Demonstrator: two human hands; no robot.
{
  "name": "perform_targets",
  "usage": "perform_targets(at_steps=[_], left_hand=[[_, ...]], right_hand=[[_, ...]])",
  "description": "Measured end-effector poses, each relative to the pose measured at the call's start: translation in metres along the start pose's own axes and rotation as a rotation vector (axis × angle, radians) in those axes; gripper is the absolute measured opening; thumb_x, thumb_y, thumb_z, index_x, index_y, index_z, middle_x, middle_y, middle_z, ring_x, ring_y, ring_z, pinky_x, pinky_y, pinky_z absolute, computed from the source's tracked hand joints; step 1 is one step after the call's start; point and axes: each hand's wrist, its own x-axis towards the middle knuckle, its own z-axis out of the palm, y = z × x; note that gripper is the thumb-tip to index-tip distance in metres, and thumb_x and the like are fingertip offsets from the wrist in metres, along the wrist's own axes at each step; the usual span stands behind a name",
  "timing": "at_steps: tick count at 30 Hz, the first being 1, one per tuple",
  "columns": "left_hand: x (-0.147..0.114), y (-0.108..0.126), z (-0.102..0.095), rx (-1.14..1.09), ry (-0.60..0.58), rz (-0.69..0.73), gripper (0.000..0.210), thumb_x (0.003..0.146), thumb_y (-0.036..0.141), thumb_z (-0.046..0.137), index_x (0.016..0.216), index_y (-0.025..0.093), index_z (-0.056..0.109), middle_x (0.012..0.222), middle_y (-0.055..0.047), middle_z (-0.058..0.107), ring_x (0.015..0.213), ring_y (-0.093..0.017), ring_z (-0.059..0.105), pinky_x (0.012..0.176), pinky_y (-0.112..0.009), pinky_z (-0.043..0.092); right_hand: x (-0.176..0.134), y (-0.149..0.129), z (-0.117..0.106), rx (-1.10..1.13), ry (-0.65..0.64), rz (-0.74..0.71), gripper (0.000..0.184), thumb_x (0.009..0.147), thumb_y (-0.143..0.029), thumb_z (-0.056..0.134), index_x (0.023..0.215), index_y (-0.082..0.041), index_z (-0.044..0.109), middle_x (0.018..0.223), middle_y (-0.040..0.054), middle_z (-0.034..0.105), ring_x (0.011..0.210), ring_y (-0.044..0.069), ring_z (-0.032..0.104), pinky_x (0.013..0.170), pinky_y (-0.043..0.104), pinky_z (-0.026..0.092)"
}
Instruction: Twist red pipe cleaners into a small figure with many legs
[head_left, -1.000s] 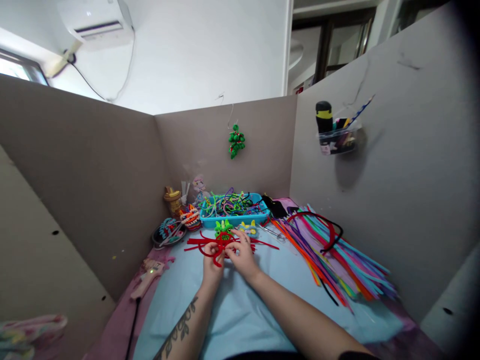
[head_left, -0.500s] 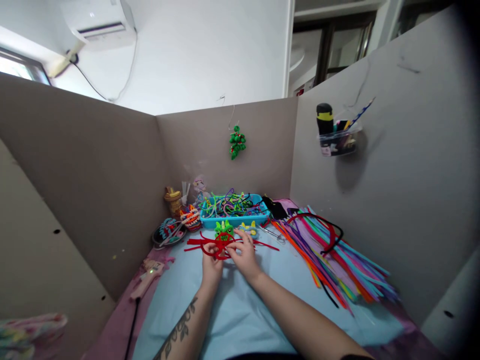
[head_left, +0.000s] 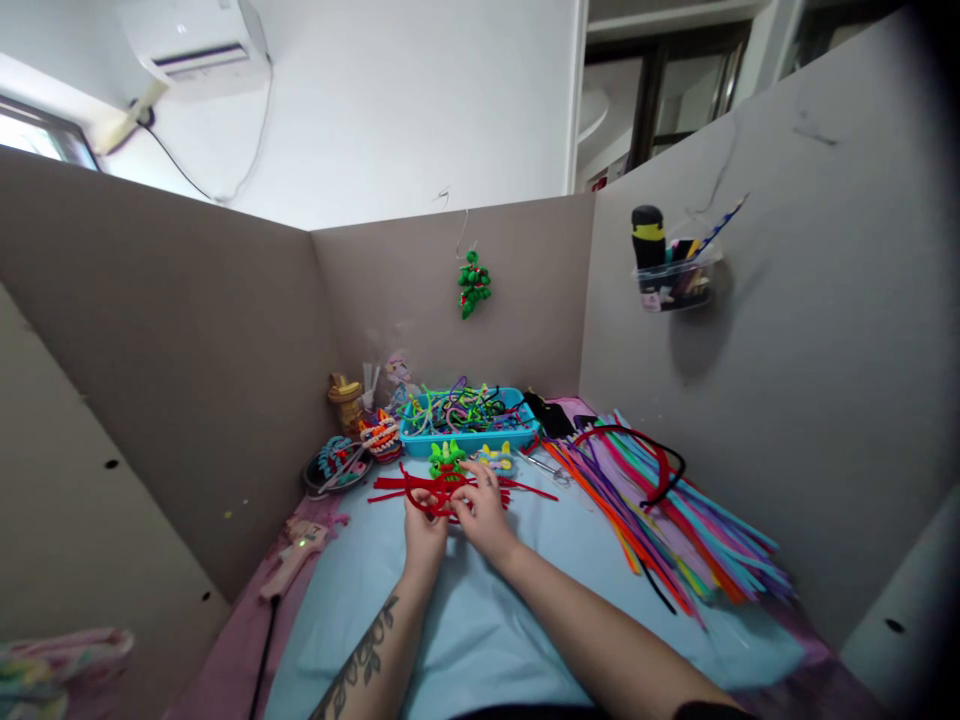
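Note:
Looped red pipe cleaners (head_left: 415, 499) are held between my two hands above the blue cloth. My left hand (head_left: 425, 523) is closed around the lower left of the loops. With thumb and fingertips, my right hand (head_left: 484, 510) pinches the same red piece from the right. Several straight red pipe cleaners (head_left: 536, 488) lie on the cloth just behind my hands. Beyond them sit a green fuzzy figure (head_left: 447, 460) with horns and a smaller blue and yellow one (head_left: 496, 459). My fingers partly hide where the red strands cross.
A blue tray (head_left: 465, 441) of tangled pipe cleaner pieces stands at the back. Many coloured pipe cleaners (head_left: 660, 510) are spread on the right, near pliers (head_left: 546, 465). On the left are a dark bowl (head_left: 337, 482) and a pink glue gun (head_left: 296, 560) with a cord.
My right hand has shifted slightly left and its fingers have drawn in on the red loops. The left hand stays nearly in place.

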Motion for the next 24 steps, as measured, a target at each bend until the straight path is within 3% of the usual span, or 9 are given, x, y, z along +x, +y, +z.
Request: perform_targets(at_steps=[7,15,18,24], left_hand=[[-0.001,-0.003,-0.002,-0.078,-0.099,-0.084,0.032,0.064,0.026,0.065,0.086,0.019,0.042,0.074,0.0,0.059,0.064,-0.014,0.059,0.06,-0.025,0.044],[-0.005,-0.007,-0.004,-0.098,-0.234,-0.135,0.024,0.073,0.025,0.054,0.094,0.018,0.044,0.059,0.004,0.057,0.052,-0.011,0.054,0.051,-0.02,0.039],[-0.006,-0.004,-0.004,-0.068,-0.273,-0.113,0.023,0.072,0.023,0.055,0.092,0.019,0.044,0.057,0.005,0.056,0.051,-0.011,0.054,0.051,-0.02,0.038],[-0.006,0.001,-0.008,0.103,-0.276,0.001,0.031,0.069,0.021,0.059,0.097,0.019,0.046,0.071,-0.001,0.065,0.069,-0.016,0.062,0.066,-0.026,0.045]], right_hand=[[0.002,0.008,0.002,0.028,0.011,0.132,0.009,0.068,-0.02,0.06,0.062,-0.022,0.066,0.118,0.0057,0.051,0.115,0.026,0.037,0.101,0.041,0.026],[0.004,0.013,0.003,0.093,-0.041,0.238,0.013,0.069,-0.022,0.057,0.059,-0.019,0.065,0.116,0.0074,0.051,0.113,0.024,0.04,0.097,0.035,0.028],[0.005,0.02,0.006,0.12,-0.077,0.285,0.013,0.068,-0.02,0.055,0.057,-0.018,0.063,0.113,0.0076,0.051,0.113,0.024,0.041,0.096,0.035,0.029],[0.006,0.029,0.008,0.177,-0.164,0.392,0.015,0.07,-0.02,0.05,0.06,-0.017,0.061,0.11,0.0075,0.051,0.105,0.023,0.046,0.094,0.037,0.031]])
